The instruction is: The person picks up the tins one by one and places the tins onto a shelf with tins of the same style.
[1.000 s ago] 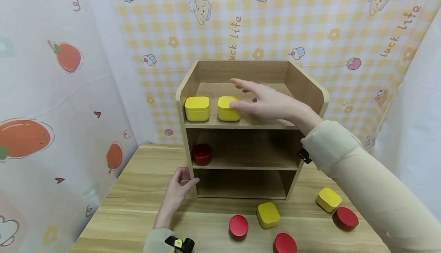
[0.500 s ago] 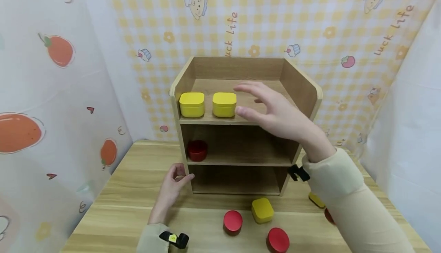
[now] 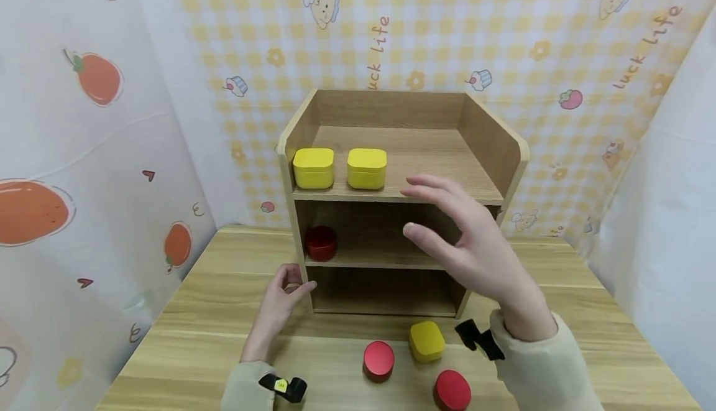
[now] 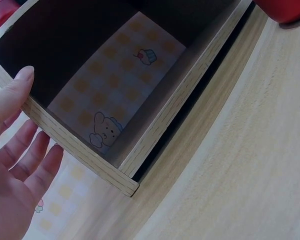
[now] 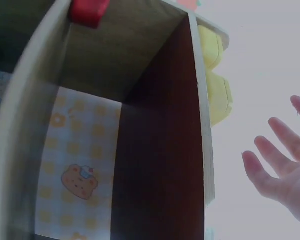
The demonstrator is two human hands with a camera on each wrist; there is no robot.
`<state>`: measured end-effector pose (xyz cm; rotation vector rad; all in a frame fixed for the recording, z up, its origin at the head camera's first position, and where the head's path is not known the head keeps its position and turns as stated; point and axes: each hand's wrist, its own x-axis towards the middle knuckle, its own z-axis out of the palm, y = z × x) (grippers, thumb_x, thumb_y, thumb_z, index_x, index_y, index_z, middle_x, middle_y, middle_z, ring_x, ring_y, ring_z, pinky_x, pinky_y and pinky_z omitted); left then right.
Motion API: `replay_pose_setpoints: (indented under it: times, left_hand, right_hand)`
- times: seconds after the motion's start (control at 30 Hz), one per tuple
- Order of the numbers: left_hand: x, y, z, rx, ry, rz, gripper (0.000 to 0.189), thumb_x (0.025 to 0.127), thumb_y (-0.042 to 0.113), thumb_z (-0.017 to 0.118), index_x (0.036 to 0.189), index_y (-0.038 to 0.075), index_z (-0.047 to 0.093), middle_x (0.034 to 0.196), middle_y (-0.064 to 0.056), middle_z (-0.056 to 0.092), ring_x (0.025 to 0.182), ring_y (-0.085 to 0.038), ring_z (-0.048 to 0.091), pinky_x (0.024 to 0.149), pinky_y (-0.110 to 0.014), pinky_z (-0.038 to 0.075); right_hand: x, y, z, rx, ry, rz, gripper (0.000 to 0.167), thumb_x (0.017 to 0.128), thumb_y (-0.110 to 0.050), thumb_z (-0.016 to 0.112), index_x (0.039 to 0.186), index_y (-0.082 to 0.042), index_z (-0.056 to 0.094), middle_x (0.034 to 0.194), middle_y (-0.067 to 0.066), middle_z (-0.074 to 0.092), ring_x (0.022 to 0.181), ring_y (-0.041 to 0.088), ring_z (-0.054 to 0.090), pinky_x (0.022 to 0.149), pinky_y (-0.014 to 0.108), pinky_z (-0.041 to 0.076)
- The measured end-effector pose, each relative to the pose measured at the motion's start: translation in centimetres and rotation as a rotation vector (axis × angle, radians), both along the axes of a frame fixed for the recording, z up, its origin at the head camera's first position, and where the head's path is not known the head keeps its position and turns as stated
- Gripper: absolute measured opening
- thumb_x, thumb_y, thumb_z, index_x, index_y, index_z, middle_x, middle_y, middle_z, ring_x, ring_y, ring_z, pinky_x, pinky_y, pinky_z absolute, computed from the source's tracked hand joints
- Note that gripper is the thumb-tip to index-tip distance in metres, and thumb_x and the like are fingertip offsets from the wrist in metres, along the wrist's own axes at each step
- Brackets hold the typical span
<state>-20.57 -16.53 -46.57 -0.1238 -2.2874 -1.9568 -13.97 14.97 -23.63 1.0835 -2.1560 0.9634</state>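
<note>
A small wooden shelf unit (image 3: 391, 109) with three levels stands on the table. My left hand (image 3: 279, 302) holds its left side panel (image 4: 80, 147), thumb on the front edge and fingers around the outside. In front of the shelf's right half, my right hand (image 3: 475, 243) is raised with nothing in it, fingers spread and gently bent. Two yellow rounded-square boxes, one at the left end (image 3: 314, 169) and one to its right (image 3: 367, 169), sit apart on the top level. A round red box (image 3: 321, 244) is at the left of the middle level.
On the table (image 3: 184, 349) before the shelf lie a red round box (image 3: 378, 360), a yellow box (image 3: 427, 341) and another red round box (image 3: 452, 390). A patterned cloth (image 3: 246, 25) hangs behind the shelf.
My right hand has drawn away from the second yellow box, moving right and down. My left hand keeps its place on the panel. The right forearm now covers the items at the table's right.
</note>
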Motion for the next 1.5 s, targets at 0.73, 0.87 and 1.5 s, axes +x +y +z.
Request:
replay_pose_setpoints:
  times: [0.73, 0.87, 1.5]
  left_hand:
    - [0.1, 0.2, 0.3, -0.005, 0.001, 0.001, 0.039, 0.086, 0.011, 0.076, 0.117, 0.004, 0.052, 0.108, -0.013, 0.053, 0.098, -0.023, 0.055, 0.079, -0.024, 0.049]
    - [0.1, 0.1, 0.2, 0.000, -0.006, -0.001, 0.038, 0.086, 0.010, 0.076, 0.116, 0.004, 0.052, 0.107, -0.012, 0.052, 0.098, -0.022, 0.055, 0.079, -0.024, 0.049]
    - [0.2, 0.0, 0.0, 0.010, -0.005, 0.001, 0.039, 0.087, 0.010, 0.076, 0.117, 0.005, 0.052, 0.108, -0.011, 0.052, 0.100, -0.022, 0.054, 0.081, -0.024, 0.049]
  right_hand:
    - [2.2, 1.3, -11.6, -0.015, -0.119, 0.029, 0.045, 0.086, -0.007, 0.075, 0.128, -0.017, 0.061, 0.133, 0.001, 0.056, 0.121, 0.020, 0.052, 0.101, 0.020, 0.037]
    - [1.9, 1.6, -13.4, 0.011, -0.189, 0.039, 0.041, 0.089, -0.010, 0.072, 0.127, -0.019, 0.061, 0.131, -0.001, 0.056, 0.120, 0.018, 0.053, 0.098, 0.022, 0.040]
    - [-1.0, 5.0, -18.6, 0.111, -0.478, -0.001, 0.036, 0.094, -0.028, 0.068, 0.128, -0.025, 0.059, 0.126, -0.010, 0.059, 0.115, 0.015, 0.056, 0.091, 0.036, 0.049]
